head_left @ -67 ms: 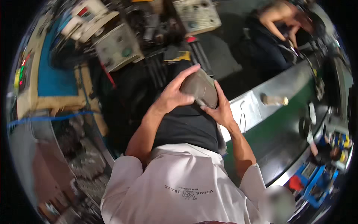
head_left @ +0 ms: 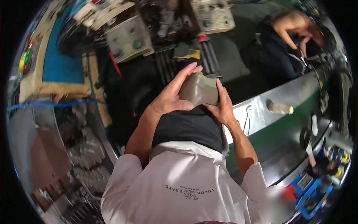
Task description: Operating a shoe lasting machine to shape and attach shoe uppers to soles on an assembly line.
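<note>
Between both hands, in front of my body, is a smooth grey-brown moulded piece (head_left: 199,89) with rounded sides and a lighter top face; its exact kind I cannot make out. My left hand (head_left: 171,97) clasps its left side, thumb along the near edge and fingers stretched over the far side. On the right side, my right hand (head_left: 223,106) presses it with the fingers upright and the thumb near its lower edge. My palms and the hands hide parts of its sides.
To the right runs a green conveyor belt (head_left: 257,147) with a metal ledge, where a pale bottle (head_left: 280,108) lies beside a thin cable (head_left: 247,119). Control boxes (head_left: 130,39) stand ahead. A co-worker (head_left: 289,41) bends at the far right. A blue-topped table (head_left: 63,61) stands left.
The moulded piece has turned and tilted slightly between my hands, showing more of its lighter face. Surroundings have shifted rightward and up in the picture.
</note>
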Demonstrator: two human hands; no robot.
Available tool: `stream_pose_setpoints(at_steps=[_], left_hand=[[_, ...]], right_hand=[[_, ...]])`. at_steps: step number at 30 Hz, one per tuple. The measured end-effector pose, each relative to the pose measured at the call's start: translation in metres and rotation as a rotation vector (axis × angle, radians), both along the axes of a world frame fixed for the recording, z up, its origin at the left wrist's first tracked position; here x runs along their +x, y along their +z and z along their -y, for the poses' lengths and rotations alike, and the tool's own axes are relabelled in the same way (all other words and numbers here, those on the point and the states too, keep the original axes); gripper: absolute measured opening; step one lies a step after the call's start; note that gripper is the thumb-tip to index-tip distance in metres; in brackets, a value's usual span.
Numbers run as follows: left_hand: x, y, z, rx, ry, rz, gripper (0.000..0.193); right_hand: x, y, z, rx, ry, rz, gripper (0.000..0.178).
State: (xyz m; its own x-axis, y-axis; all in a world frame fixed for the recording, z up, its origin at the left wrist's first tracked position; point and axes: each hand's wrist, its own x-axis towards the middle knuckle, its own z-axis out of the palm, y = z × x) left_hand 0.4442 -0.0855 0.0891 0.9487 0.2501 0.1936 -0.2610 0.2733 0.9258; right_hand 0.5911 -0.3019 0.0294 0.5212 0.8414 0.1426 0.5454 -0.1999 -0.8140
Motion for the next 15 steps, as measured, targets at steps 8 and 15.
stream_pose_setpoints(at_steps=[8,15], left_hand=[[-0.046,0.002,0.005,0.320,0.391,-0.285,0.052],[-0.028,-0.010,-0.002,0.325,0.393,-0.249,0.042]], right_hand=[[-0.028,-0.039,-0.037,0.108,0.188,0.177,0.116],[-0.031,-0.046,-0.035,0.049,0.057,0.228,0.114]])
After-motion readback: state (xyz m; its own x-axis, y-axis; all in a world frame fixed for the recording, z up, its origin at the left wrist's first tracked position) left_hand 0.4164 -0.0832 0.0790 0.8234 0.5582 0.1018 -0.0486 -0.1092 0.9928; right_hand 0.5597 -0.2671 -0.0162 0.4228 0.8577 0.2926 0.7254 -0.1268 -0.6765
